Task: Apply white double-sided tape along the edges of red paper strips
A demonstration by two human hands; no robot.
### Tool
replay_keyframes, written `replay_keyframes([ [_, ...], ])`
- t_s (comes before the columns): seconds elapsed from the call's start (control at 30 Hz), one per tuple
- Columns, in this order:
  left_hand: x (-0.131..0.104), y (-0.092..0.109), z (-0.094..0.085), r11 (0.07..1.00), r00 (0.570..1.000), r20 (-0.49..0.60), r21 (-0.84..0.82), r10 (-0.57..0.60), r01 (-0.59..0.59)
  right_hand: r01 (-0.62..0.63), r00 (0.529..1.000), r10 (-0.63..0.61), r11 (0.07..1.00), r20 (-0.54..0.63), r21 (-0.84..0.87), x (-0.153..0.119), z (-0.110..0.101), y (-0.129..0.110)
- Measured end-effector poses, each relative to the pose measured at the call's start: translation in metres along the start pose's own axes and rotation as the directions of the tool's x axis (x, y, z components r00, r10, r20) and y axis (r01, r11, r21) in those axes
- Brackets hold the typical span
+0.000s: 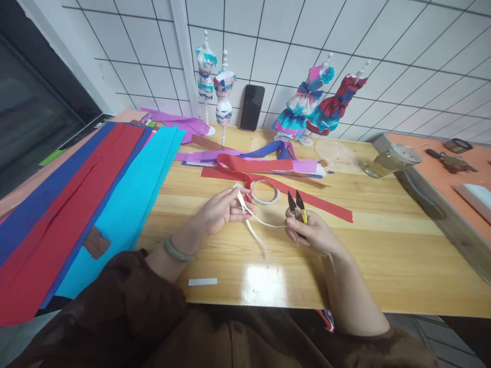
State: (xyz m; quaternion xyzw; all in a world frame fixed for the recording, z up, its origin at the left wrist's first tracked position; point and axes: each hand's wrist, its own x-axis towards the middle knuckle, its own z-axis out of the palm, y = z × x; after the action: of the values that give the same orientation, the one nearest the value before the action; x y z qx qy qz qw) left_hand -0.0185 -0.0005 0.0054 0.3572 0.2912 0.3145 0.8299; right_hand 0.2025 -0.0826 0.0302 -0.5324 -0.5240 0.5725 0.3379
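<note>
My left hand (pixel 224 209) is at the middle of the table, its fingers closed on a narrow white strip (pixel 242 200). One end of the strip dangles below, blurred. A thin white line (pixel 264 222) runs from there to my right hand (pixel 309 230). That hand is wrapped around thread snips (pixel 303 210), whose two dark blades point up and stand apart. Just beyond my left fingers, a narrow red paper piece rises beside a white tape roll (pixel 265 192) lying flat. Behind the roll a long red paper strip (pixel 318 197) stretches to the right.
Folded red (pixel 80 204) and turquoise crepe paper (pixel 134 189) cover the left side. Small mannequins (pixel 224 97), a phone (pixel 252 108) and paper dresses (pixel 337 105) stand along the tiled wall. At right is a glass cup (pixel 391 159). A short white strip (pixel 202 281) lies near the front edge.
</note>
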Motion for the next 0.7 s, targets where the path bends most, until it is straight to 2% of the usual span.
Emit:
replay_keyframes([
  [0.13,0.001,0.003,-0.002,0.998,0.997,-0.075,0.052,0.034,-0.030,-0.030,0.998,0.029,0.999,0.061,0.022,-0.003,-0.003,0.000],
  [0.23,0.000,0.005,-0.002,0.999,0.997,-0.075,0.045,0.024,-0.021,-0.002,1.000,0.002,1.000,-0.028,0.007,0.001,0.001,0.002],
  [0.37,-0.001,0.002,0.002,1.000,1.000,-0.009,0.000,0.001,-0.001,0.057,0.984,-0.062,0.998,-0.167,-0.037,0.010,0.015,0.004],
  [0.5,-0.002,-0.002,0.005,0.999,0.999,0.054,-0.044,-0.010,0.012,0.048,0.994,-0.053,0.997,-0.096,-0.058,0.016,0.032,0.007],
  [0.7,-0.002,-0.002,0.004,0.999,0.999,0.037,-0.054,0.000,0.002,-0.031,0.999,0.031,0.999,0.012,-0.042,0.017,0.039,0.016],
])
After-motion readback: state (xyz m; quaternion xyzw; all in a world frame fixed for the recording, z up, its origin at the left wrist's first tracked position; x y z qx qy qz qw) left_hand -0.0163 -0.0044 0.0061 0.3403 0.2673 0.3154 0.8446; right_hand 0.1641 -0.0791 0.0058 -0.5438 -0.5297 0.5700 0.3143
